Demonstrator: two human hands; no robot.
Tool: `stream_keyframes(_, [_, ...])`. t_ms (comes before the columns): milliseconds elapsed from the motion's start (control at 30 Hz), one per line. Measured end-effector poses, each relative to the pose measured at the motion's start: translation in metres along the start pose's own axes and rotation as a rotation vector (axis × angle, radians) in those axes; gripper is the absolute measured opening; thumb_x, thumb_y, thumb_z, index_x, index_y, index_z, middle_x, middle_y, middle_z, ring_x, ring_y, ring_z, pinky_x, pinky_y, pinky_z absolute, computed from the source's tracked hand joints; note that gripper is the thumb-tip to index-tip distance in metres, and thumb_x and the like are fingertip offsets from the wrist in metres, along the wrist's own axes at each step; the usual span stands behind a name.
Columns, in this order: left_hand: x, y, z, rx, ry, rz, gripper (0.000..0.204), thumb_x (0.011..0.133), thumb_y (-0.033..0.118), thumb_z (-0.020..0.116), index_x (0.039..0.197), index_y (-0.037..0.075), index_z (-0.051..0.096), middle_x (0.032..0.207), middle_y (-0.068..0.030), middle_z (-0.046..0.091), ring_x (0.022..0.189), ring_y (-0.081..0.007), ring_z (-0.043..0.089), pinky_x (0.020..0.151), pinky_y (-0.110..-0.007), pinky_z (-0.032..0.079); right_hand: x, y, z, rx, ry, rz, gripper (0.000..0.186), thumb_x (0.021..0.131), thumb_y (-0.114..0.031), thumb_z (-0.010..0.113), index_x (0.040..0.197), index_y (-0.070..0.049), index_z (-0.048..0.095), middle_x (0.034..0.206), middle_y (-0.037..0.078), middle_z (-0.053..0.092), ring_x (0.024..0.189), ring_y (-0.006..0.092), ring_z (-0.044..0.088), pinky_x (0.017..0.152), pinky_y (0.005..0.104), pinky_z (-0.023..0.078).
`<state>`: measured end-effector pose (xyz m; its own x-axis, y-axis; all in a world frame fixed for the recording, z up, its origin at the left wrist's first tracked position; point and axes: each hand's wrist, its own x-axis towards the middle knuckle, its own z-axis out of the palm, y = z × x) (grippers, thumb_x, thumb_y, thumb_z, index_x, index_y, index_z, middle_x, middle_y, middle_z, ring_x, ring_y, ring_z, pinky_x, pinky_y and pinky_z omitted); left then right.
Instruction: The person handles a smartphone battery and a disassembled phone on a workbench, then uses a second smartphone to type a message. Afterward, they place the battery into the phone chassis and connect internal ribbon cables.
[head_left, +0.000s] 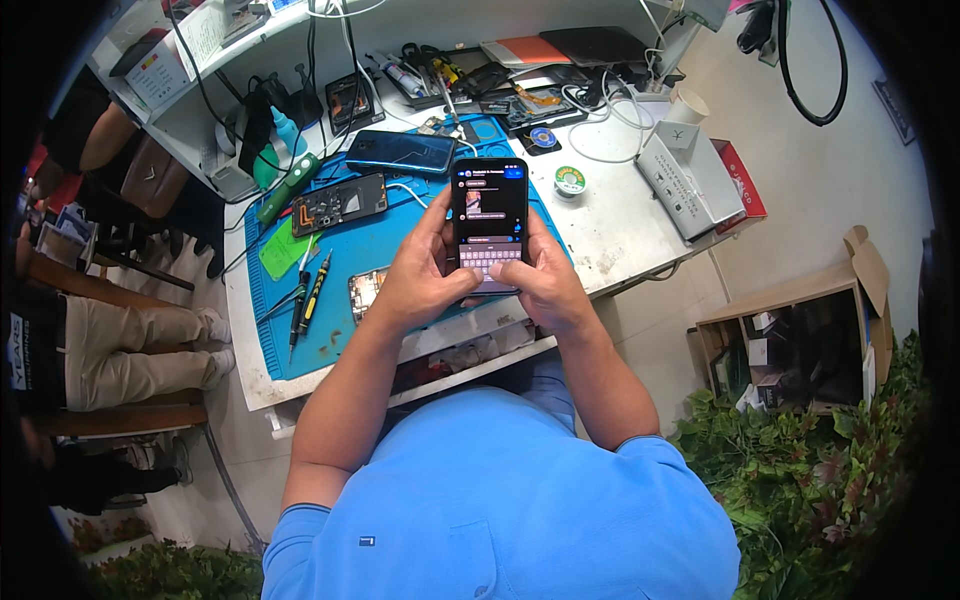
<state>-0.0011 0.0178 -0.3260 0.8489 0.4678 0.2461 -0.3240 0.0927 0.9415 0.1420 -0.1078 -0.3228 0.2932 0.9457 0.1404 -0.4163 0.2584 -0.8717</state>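
Both my hands hold a smartphone [490,222] upright above the front of a blue repair mat [330,345]. Its lit screen shows a dark chat with an on-screen keyboard. My left hand [428,272] wraps the phone's left edge, the thumb over the keys. On the opposite edge, my right hand [545,275] grips it, with that thumb also on the keyboard. Left of my hands lie an opened phone body [340,203] and a screwdriver [316,290]. Partly hidden behind my left wrist is a small phone board [367,292]. Beyond the phone lies a blue-backed phone [400,151].
A green-handled tool [288,190] and a green card [287,250] lie on the mat's left. A solder spool [569,181] and a white box [688,180] stand to the right. Tools and cables crowd the back. A seated person [130,340] is at far left.
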Motion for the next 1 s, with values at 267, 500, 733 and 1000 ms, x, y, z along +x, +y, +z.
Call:
stream_keyframes(267, [0.0,-0.001,-0.001,0.022,-0.014,0.009,0.099,0.084,-0.004,0.066,0.17,0.002,0.017,0.132,-0.0155,0.065,0.121,-0.0212,0.067,0.106,-0.036,0.051,0.004,0.01,-0.003,-0.043,0.043,-0.011,0.069,0.092,0.005,0.063,0.155,-0.001,0.036,0.135,0.016,0.062,0.121,0.0223,0.069,0.099,0.0385,0.063])
stream_keyframes(500, [-0.001,0.003,-0.002,-0.015,-0.005,-0.014,0.096,0.083,-0.01,0.06,0.169,0.001,0.021,0.135,-0.0152,0.065,0.123,-0.0211,0.066,0.107,-0.036,0.051,0.0,0.0,-0.004,0.064,-0.035,0.001,0.078,0.083,0.009,0.049,0.159,0.0,0.032,0.138,0.02,0.06,0.118,0.0276,0.071,0.089,0.0438,0.068])
stream_keyframes(733, [-0.001,0.004,-0.001,-0.026,-0.01,-0.029,0.098,0.084,-0.001,0.071,0.168,-0.001,0.023,0.138,-0.0154,0.064,0.123,-0.021,0.065,0.107,-0.037,0.051,0.0,0.002,-0.008,0.209,-0.034,0.047,0.077,0.084,0.002,0.043,0.16,0.003,0.031,0.142,0.022,0.058,0.127,0.028,0.067,0.107,0.0426,0.059])
stream_keyframes(1000, [0.0,0.005,-0.002,-0.031,-0.024,-0.023,0.096,0.083,-0.009,0.063,0.169,0.001,0.022,0.135,-0.0146,0.065,0.123,-0.0206,0.066,0.107,-0.036,0.051,0.001,0.005,-0.01,0.097,-0.041,0.001,0.075,0.085,0.007,0.047,0.159,0.002,0.034,0.14,0.018,0.06,0.126,0.0241,0.067,0.107,0.0406,0.058])
